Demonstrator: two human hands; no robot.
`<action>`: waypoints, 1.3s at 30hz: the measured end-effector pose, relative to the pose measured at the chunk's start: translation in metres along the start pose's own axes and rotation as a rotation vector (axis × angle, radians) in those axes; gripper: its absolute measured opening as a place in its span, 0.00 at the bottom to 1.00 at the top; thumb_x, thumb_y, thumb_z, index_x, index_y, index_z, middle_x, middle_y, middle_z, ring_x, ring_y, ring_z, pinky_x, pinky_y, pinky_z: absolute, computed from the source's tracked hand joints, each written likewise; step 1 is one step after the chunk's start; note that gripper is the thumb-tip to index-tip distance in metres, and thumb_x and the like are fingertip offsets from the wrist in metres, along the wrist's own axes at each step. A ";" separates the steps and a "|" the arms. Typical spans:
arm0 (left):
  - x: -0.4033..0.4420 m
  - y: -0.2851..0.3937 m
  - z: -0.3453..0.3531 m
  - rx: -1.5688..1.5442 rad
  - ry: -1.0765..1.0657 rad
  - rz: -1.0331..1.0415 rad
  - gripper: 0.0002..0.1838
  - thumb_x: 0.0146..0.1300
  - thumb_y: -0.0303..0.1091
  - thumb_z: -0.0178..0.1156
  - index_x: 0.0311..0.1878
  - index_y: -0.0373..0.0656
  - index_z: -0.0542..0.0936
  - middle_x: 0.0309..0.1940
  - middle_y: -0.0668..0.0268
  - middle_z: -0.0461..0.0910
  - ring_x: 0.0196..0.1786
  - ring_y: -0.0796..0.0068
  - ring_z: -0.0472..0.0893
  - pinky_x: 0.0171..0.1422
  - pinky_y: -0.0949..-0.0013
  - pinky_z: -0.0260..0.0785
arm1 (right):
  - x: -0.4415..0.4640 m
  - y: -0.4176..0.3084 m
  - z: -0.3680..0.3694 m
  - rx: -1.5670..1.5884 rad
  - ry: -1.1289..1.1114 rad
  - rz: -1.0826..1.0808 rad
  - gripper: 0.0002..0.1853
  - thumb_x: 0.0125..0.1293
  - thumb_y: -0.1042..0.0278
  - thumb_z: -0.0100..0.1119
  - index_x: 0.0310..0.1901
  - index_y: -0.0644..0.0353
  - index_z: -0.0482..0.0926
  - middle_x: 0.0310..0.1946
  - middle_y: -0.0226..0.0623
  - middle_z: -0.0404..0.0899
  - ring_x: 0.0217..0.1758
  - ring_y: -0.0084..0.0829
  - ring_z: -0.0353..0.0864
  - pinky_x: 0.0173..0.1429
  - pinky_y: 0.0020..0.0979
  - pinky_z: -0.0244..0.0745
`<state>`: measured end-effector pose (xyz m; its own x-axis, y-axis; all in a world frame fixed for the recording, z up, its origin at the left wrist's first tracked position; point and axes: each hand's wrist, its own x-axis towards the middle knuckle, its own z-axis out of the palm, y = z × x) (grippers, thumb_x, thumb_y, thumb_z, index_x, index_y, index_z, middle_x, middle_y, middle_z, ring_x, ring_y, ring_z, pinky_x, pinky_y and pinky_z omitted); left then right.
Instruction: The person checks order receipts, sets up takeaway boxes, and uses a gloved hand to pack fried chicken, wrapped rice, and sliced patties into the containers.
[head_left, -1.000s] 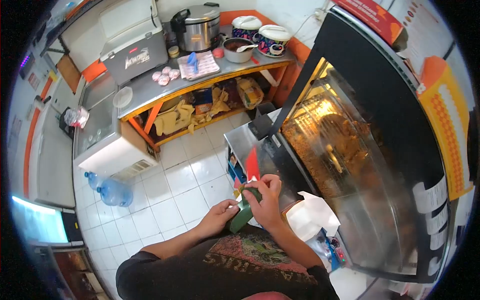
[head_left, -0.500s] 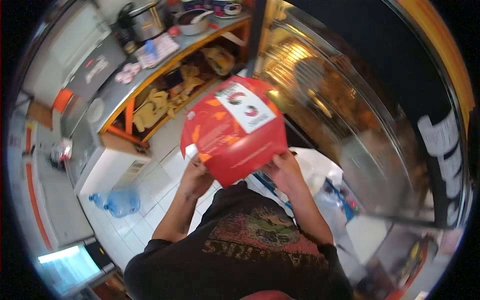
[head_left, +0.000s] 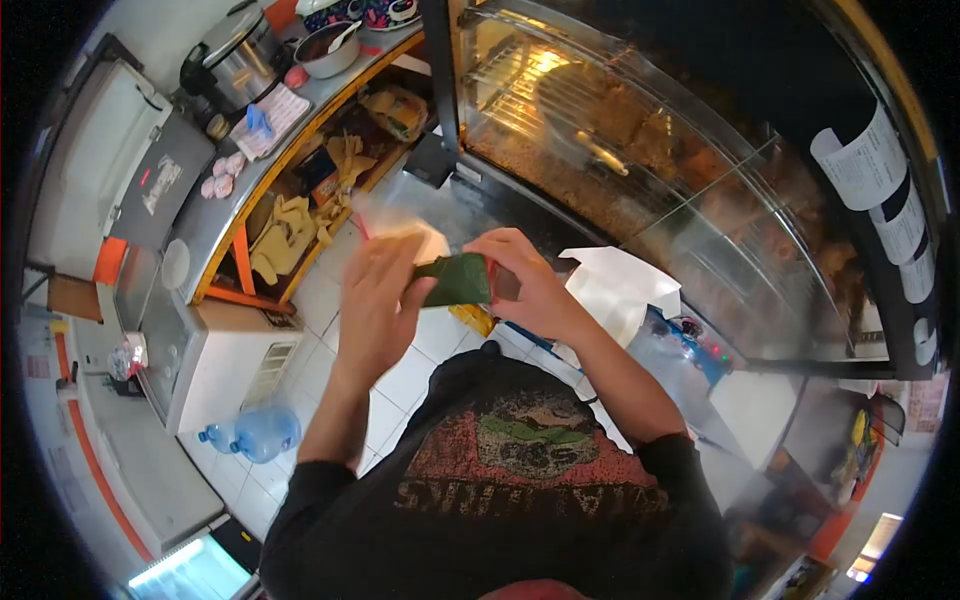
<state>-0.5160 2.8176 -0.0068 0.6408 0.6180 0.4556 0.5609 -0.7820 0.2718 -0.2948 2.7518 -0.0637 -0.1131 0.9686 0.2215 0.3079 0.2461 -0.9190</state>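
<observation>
Both my hands are on a cardboard food box (head_left: 460,280) in front of my chest. Its green side faces me, with a bit of red at the right edge and a pale, blurred part beyond. My left hand (head_left: 385,285) grips the left side, its fingertips smeared by motion. On the right end, my right hand (head_left: 530,283) has its fingers bent over the top edge. Much of the box is hidden behind my hands. Close by on the right is an open white carton (head_left: 620,290).
A lit glass display cabinet (head_left: 600,130) stands ahead and right, with paper slips (head_left: 865,165) hanging beside it. At left runs a counter (head_left: 220,230) with a pot (head_left: 328,58) and a cooker (head_left: 240,55). A blue water jug (head_left: 265,435) lies on the tiled floor.
The red box has been turned from its printed red face to a green side, and sits lower. My hands have moved from its near corners up around its sides. The view has shifted.
</observation>
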 end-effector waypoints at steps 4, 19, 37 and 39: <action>-0.008 -0.043 0.041 -0.684 -0.473 -0.223 0.14 0.69 0.29 0.56 0.55 0.35 0.77 0.40 0.60 0.83 0.41 0.64 0.83 0.47 0.64 0.73 | 0.005 0.004 0.013 -0.164 0.173 -0.063 0.29 0.52 0.81 0.66 0.58 0.55 0.75 0.60 0.41 0.69 0.64 0.44 0.71 0.67 0.38 0.67; -0.001 -0.023 0.072 -1.852 -0.093 -0.977 0.12 0.68 0.27 0.57 0.54 0.43 0.75 0.45 0.67 0.82 0.43 0.77 0.82 0.48 0.71 0.77 | -0.002 0.001 0.049 -0.045 0.502 -0.301 0.16 0.42 0.80 0.74 0.33 0.59 0.77 0.58 0.41 0.73 0.62 0.46 0.74 0.62 0.42 0.72; -0.012 0.001 0.085 -1.865 -0.038 -0.999 0.05 0.70 0.32 0.59 0.41 0.42 0.75 0.40 0.64 0.81 0.40 0.79 0.79 0.46 0.75 0.72 | 0.011 0.034 0.068 -0.179 0.662 -0.093 0.13 0.49 0.80 0.73 0.37 0.64 0.80 0.61 0.46 0.76 0.54 0.39 0.81 0.52 0.32 0.78; -0.014 -0.001 0.079 -1.753 -0.288 -0.969 0.14 0.66 0.32 0.63 0.52 0.39 0.74 0.46 0.59 0.79 0.48 0.71 0.78 0.55 0.68 0.70 | 0.002 0.045 0.064 -0.070 0.597 0.038 0.18 0.48 0.81 0.73 0.41 0.64 0.78 0.61 0.45 0.75 0.56 0.38 0.80 0.52 0.31 0.78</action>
<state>-0.4840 2.8159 -0.0801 0.6481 0.6537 -0.3906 -0.1967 0.6393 0.7434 -0.3414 2.7625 -0.1250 0.4430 0.8245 0.3521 0.3651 0.1928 -0.9108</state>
